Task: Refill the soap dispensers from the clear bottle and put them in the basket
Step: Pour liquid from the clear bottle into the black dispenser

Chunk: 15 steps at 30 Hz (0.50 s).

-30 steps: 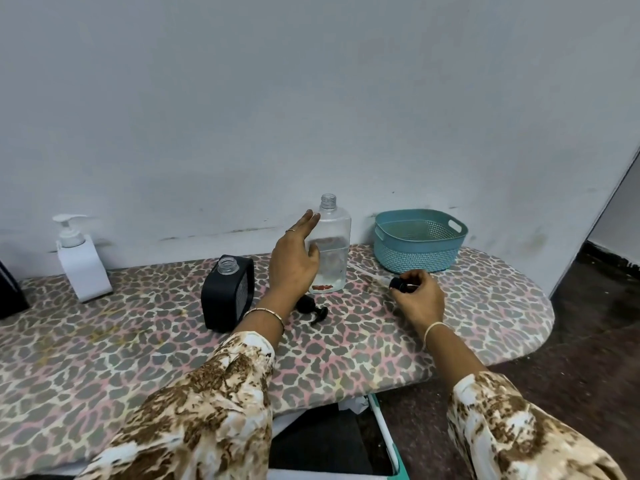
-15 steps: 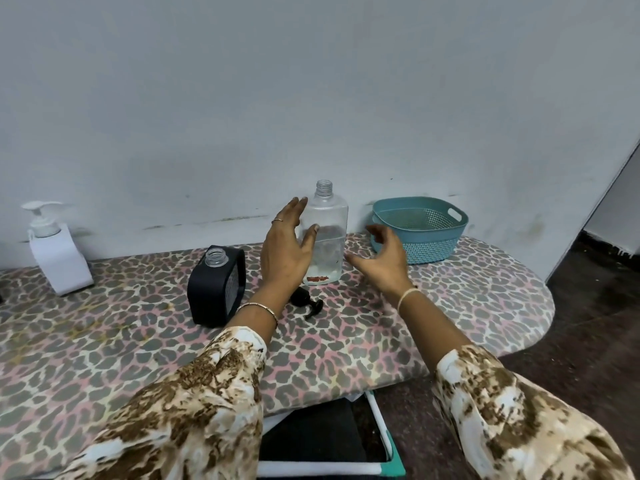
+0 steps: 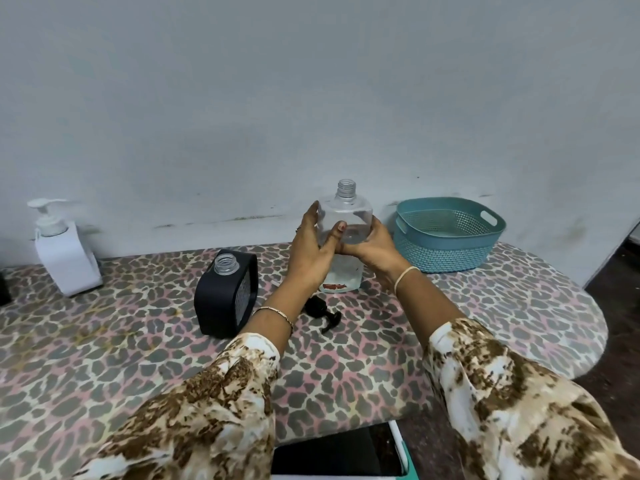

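While looking down from the head view, seeing the clear bottle (image 3: 346,213) standing upright toward the back of the leopard-print surface (image 3: 138,341), its threaded neck uncapped. Gripping it from both sides. Wrapping the left hand (image 3: 308,254) round the bottle's left side, fingers (image 3: 310,216) curling behind it and thumb lying across the front. Clamping the right hand (image 3: 377,252) on the bottle's right side, its fingers curling round the far face, partly hiding behind the plastic. Showing some clear liquid inside and a reddish mark near the base. Finding the black soap dispenser (image 3: 225,299) just left of the left wrist, standing upright, its clear neck open. Spotting a black pump head (image 3: 320,311) lying on its side on the surface, just in front of the bottle and right of the black dispenser. Noting the white soap dispenser (image 3: 65,261) well apart at the far left, near the wall (image 3: 311,98), pump on. Noting the teal basket (image 3: 446,251) just right of the right hand, also near the wall. Catching patterned sleeves (image 3: 207,410) and a thin bangle (image 3: 277,311) on each wrist, plus a dark flat thing (image 3: 332,452) below the surface's near edge.
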### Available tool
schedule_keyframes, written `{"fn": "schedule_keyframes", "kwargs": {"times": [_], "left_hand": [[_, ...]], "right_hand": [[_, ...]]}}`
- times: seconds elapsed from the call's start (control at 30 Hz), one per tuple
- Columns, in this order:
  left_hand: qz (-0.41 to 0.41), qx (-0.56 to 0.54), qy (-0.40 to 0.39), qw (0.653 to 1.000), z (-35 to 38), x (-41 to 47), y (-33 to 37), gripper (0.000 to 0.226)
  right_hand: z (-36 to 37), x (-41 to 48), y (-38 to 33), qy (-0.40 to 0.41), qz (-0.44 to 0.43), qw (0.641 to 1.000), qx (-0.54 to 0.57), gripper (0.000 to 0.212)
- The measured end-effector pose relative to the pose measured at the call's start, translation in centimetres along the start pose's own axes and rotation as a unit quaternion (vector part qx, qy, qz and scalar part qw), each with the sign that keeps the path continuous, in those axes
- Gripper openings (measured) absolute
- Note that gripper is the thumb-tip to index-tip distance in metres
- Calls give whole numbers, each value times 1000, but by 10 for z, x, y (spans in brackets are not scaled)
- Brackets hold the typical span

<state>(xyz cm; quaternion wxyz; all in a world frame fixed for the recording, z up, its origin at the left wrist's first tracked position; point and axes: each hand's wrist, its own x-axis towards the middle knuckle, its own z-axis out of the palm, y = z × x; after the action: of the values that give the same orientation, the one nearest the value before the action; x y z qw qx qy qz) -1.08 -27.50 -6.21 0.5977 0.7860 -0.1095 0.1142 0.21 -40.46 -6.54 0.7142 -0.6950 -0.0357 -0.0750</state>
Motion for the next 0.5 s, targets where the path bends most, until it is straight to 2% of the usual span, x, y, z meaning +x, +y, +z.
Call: {"fn": "schedule_keyframes", "kwargs": {"times": [0.27,0.5], "left_hand": [[10,8,-14,1000,0,-3,1,64],[-15,10,-39,999,-3,-8,13,69]], "right_hand": [[-1,13,12,-16,9,1000,-3,51],[8,5,12,52,-14,999,4,61]]}}
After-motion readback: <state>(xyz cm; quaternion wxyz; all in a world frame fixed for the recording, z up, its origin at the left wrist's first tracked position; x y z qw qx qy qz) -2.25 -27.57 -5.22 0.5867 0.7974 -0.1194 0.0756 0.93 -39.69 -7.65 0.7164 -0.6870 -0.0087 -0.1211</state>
